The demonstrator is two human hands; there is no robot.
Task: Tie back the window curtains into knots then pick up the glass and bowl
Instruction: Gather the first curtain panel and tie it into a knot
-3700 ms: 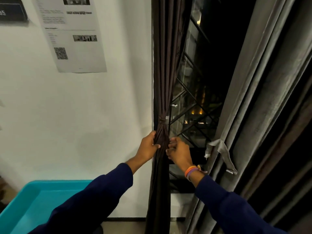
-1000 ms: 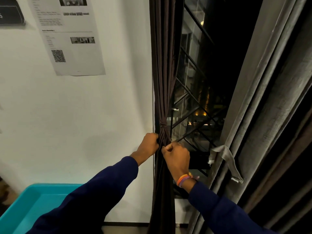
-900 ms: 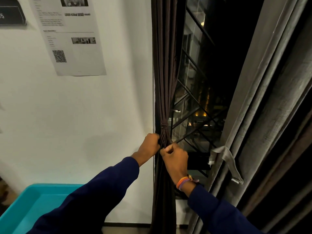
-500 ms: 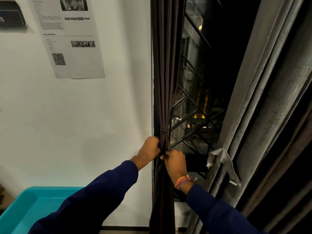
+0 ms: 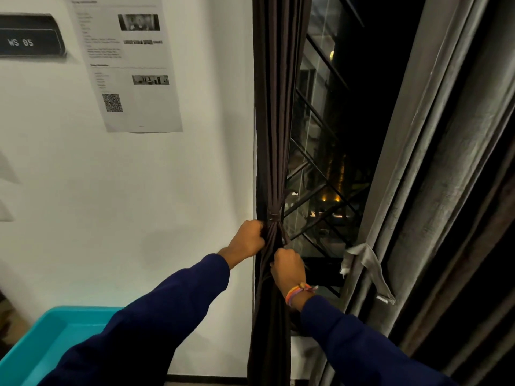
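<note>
A dark brown curtain (image 5: 274,135) hangs gathered at the window's left edge, cinched by a thin tie (image 5: 274,215) at mid height. My left hand (image 5: 248,239) grips the bunched fabric just below the tie from the left. My right hand (image 5: 287,267) grips the same bundle a little lower on its right side, fingers curled round the cloth. A grey curtain (image 5: 434,168) hangs loose on the right with a pale tie-back strap (image 5: 367,263) dangling from it. No glass or bowl is in view.
A dark window with a black metal grille (image 5: 320,196) lies between the two curtains. On the white wall hang a printed sheet (image 5: 131,65) and a black "WS 05" sign (image 5: 28,37). A turquoise tub (image 5: 47,338) stands at the bottom left.
Both hands stayed on the brown curtain below the tie. My right hand slid slightly lower on the bundle, and the view tilted down a little.
</note>
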